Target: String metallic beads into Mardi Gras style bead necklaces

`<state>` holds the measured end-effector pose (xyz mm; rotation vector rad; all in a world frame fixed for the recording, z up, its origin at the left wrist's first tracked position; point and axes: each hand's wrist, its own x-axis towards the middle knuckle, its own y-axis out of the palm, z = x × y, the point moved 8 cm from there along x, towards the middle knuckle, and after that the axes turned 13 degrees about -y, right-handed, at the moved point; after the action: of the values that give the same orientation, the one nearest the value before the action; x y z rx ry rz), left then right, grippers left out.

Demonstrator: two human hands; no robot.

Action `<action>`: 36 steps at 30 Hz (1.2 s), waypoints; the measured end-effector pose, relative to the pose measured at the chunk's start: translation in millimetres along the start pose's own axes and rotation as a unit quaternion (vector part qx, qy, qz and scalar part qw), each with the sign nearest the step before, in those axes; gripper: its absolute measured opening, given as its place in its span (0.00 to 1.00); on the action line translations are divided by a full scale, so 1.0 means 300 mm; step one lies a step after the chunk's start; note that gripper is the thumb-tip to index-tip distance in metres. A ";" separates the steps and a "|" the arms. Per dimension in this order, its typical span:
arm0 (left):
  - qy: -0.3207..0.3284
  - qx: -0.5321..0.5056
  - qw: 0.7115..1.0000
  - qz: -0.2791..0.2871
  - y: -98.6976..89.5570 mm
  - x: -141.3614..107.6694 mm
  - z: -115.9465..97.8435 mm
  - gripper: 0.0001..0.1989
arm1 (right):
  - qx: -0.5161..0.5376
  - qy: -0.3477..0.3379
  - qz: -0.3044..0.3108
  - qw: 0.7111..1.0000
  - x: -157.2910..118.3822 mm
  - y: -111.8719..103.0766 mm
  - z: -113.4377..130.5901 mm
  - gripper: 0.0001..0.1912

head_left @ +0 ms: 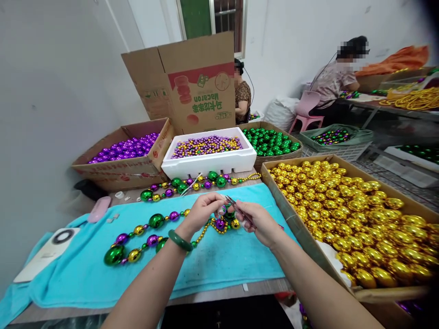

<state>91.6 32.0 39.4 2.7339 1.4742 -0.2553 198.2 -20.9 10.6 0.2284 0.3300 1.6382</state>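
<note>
Over a turquoise towel (78,269), my right hand (259,219) is closed around small dark scissors (242,212), their tips pointing up and left. My left hand (206,210), with a green bangle on its wrist, pinches part of a bead string near the scissor tips; the exact spot is too small to tell. The bead necklace (157,221) of green, purple and gold balls lies on the towel and runs under both hands. Small gold beads (202,235) hang beside my left wrist.
Behind lie another bead string (176,185), a purple-ball box (123,176), a white foam box (209,161) and a green-ball box (277,157). A large gold-ball box (291,214) stands right. A pink dish (99,210) lies left. Two people sit farther back.
</note>
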 end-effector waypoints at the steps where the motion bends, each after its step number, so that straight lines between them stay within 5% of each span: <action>1: 0.003 0.011 1.000 -0.001 0.003 0.000 -0.005 0.08 | 0.005 -0.003 -0.002 1.000 -0.001 0.000 0.002 0.20; 11: 0.050 0.105 0.993 -0.020 0.030 -0.009 -0.030 0.10 | 0.003 0.004 -0.043 0.999 -0.012 -0.005 -0.001 0.20; 21: 0.019 0.037 0.997 0.065 0.062 0.001 0.003 0.10 | 0.011 0.000 -0.053 0.999 -0.012 -0.008 -0.029 0.19; 36: 0.051 0.158 0.986 -0.007 0.051 0.003 -0.010 0.08 | 0.063 0.023 -0.071 0.995 -0.008 -0.022 -0.042 0.17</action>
<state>105.3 24.5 41.3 3.0228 1.6037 -0.3871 200.5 -23.7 -3.4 0.2569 0.4746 1.4854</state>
